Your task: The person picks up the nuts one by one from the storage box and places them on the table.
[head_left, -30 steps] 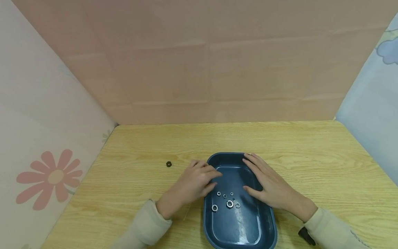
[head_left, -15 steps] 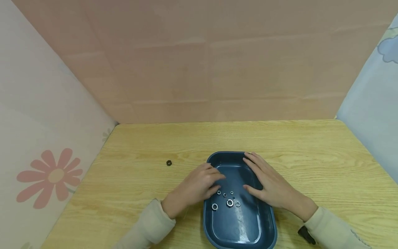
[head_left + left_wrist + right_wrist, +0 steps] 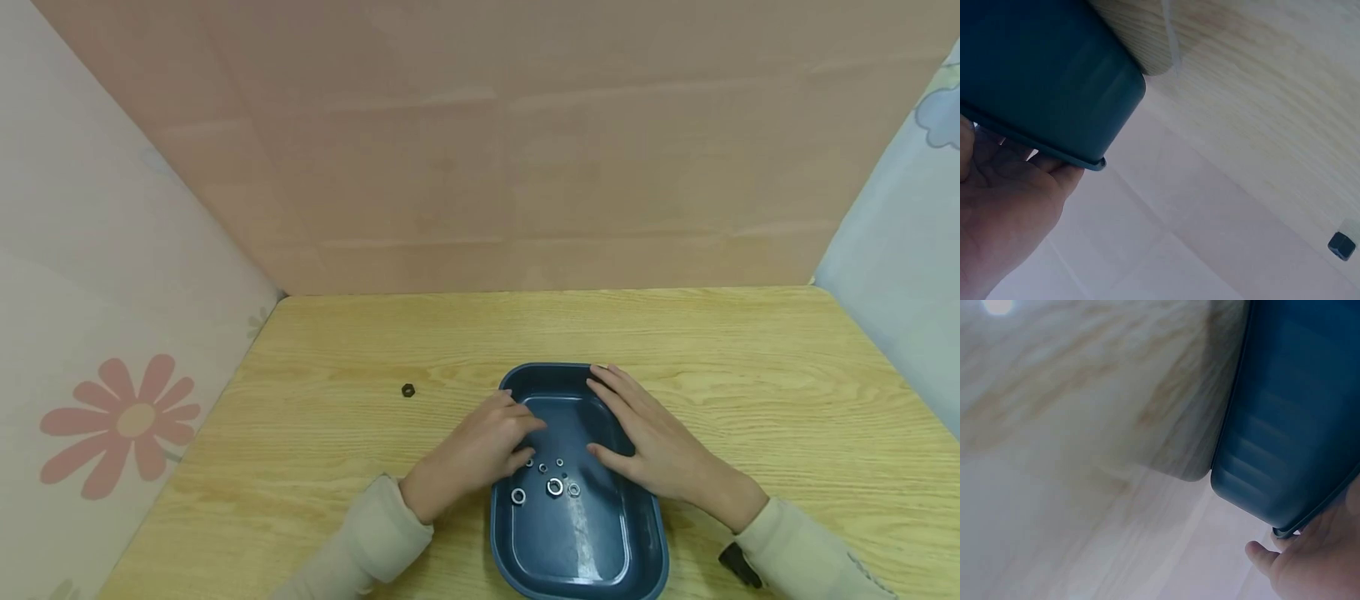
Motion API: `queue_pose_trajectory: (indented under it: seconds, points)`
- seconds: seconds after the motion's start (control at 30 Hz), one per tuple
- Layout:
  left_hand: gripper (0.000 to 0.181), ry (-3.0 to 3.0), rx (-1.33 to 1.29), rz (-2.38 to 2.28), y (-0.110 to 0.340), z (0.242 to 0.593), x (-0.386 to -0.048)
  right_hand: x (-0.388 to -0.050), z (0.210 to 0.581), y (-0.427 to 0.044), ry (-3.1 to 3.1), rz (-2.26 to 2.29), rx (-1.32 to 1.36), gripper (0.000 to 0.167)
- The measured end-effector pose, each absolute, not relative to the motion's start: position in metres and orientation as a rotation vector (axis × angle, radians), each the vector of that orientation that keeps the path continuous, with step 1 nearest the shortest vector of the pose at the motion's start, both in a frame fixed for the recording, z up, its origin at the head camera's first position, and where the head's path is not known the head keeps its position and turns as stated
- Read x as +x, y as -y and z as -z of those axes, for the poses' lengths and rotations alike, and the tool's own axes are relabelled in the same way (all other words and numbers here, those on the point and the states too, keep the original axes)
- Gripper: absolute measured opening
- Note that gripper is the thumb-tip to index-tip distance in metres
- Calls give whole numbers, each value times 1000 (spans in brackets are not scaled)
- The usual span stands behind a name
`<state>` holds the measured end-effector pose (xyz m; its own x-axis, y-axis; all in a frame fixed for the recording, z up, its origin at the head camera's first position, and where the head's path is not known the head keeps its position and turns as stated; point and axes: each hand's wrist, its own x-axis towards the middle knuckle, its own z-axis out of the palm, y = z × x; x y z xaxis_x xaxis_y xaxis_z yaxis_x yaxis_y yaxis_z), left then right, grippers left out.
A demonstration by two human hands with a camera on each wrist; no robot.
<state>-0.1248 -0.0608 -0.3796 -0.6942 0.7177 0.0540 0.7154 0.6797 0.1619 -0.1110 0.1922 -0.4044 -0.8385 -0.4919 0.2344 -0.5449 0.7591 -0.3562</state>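
A dark blue rectangular tray [image 3: 577, 567] sits on the table with several silver nuts of different sizes inside, the largest nut [image 3: 555, 487] near the middle. My left hand [image 3: 480, 442] reaches over the tray's left rim, its thumb and fingers apart above the small nuts; the thumb partly covers one small nut [image 3: 529, 462]. Across from it my right hand [image 3: 656, 446] rests on the right rim with fingers extended and thumb spread inward. Both wrist views show the tray's outer wall [image 3: 1072, 94] beside each hand, and the fingertips inside are hidden there.
A black nut [image 3: 408, 390] lies on the wooden table [image 3: 337, 350], left of the tray. Something black [image 3: 740, 567] shows under the right sleeve. A brown panel [image 3: 502, 167] stands behind the table, with pale walls on both sides.
My left hand has moved a little to the right, further over the tray's rim toward the small nuts. The right hand has stayed in place on the rim.
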Motion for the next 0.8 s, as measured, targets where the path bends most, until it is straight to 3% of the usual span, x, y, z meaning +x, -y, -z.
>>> queue_pose_trajectory:
  seconds: [0.4, 0.8]
  points:
    - [32, -2798, 1123, -208, 53, 382, -128, -111, 404, -193, 2799, -628, 845, 77]
    - [15, -2809, 1092, -48, 47, 380, -124, -111, 405, -192, 2849, -627, 820, 78]
